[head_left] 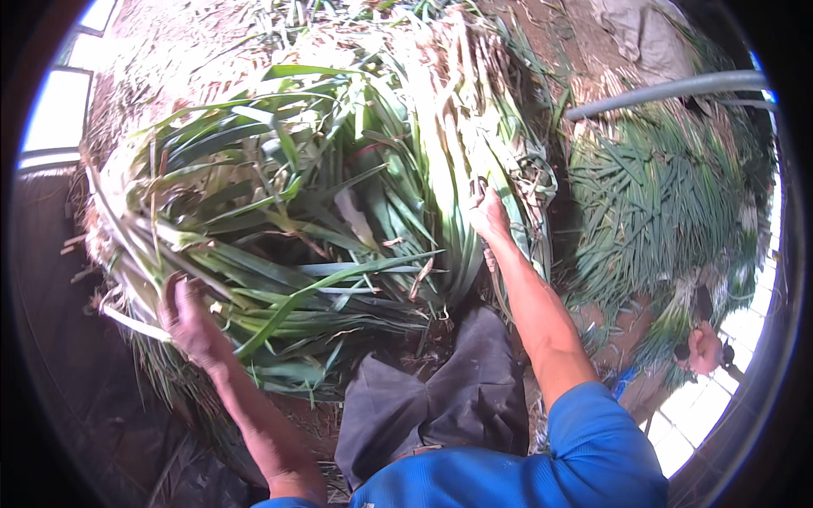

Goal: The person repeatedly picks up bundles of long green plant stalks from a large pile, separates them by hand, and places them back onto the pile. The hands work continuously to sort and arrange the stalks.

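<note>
A big heap of leeks, or very large green onions, lies before my knees, with long green leaves and pale stalks. At its left edge is my left hand, open beside the white stalks, fingers a little bent and apart. My right hand is closed on the pale stalks of a leek bundle lying along the heap's right side, roots pointing away from me. Something small and dark shows at its fingertips, too small to name. Part of the right hand's grip is hidden by the hand itself.
Finer green onions are piled at right. A thick grey pipe or hose crosses above that pile. Another person's hand or other body part shows at lower right. A pale sack lies at the far right. Dark sheeting covers the left side.
</note>
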Demonstrator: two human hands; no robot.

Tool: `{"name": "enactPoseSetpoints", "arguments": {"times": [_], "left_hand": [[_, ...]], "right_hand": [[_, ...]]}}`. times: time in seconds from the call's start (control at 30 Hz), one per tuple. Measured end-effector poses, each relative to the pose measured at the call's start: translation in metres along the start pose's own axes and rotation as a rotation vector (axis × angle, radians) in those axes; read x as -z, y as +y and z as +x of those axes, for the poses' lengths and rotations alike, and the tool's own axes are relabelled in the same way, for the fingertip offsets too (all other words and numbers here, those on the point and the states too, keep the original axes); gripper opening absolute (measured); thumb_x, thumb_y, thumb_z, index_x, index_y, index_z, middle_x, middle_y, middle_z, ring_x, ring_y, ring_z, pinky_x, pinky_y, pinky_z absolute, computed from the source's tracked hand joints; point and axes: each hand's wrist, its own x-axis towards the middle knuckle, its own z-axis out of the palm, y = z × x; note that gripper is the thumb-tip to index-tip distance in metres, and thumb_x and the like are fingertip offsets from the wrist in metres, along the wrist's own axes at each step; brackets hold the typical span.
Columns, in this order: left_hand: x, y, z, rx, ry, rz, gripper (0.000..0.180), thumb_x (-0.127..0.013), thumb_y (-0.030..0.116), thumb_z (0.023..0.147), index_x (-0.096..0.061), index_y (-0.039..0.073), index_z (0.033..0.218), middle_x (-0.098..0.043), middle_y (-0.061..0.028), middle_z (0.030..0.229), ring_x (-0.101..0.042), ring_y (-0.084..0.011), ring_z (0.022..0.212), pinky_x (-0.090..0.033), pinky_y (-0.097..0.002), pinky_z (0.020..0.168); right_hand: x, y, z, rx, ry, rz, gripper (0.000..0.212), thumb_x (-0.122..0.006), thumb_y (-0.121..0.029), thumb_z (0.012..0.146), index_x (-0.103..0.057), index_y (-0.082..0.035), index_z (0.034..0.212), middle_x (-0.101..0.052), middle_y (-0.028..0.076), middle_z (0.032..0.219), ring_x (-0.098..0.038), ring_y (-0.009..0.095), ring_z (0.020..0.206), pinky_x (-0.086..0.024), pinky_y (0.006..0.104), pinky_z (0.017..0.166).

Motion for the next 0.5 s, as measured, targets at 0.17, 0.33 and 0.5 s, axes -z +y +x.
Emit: {"name": "enactPoseSetpoints", "arguments": {"times": [0.17, 0.33, 0.5], "left_hand": [[-0.247, -0.088, -0.172, 0.360, -0.950, 0.044, 0.025, -0.068, 0.012, 0.102, -0.073, -0.007, 0.118, -0.076, -0.0108, 0.099, -0.075, -0.0196, 0.095, -0.061, -0.0335, 0.089], [-0.384, -0.248, -0.209, 0.222, -0.891, 0.466, 0.027, -0.072, 0.020, 0.092, -0.070, -0.007, 0.097, -0.071, -0.0166, 0.083, -0.066, -0.0190, 0.078, -0.054, -0.0363, 0.071], [-0.419, -0.286, -0.251, 0.160, -0.830, 0.747, 0.062, -0.085, 0.031, 0.080, -0.058, -0.009, 0.119, -0.073, -0.0286, 0.109, -0.074, -0.0364, 0.099, -0.058, -0.0426, 0.085]], "right_hand": [[-0.038, 0.061, 0.040, 0.033, -0.158, 0.218, 0.032, -0.060, -0.036, 0.095, -0.062, -0.007, 0.109, -0.073, 0.016, 0.092, -0.071, 0.032, 0.087, -0.055, 0.0468, 0.077], [-0.020, 0.019, -0.021, 0.115, -0.071, 0.210, 0.022, -0.059, -0.018, 0.097, -0.056, 0.001, 0.109, -0.069, 0.021, 0.091, -0.068, 0.034, 0.080, -0.055, 0.0461, 0.071], [-0.021, 0.116, -0.057, -0.026, -0.268, 0.574, 0.026, -0.052, -0.020, 0.109, -0.062, -0.003, 0.127, -0.073, 0.012, 0.109, -0.069, 0.021, 0.089, -0.057, 0.0329, 0.069]]}}
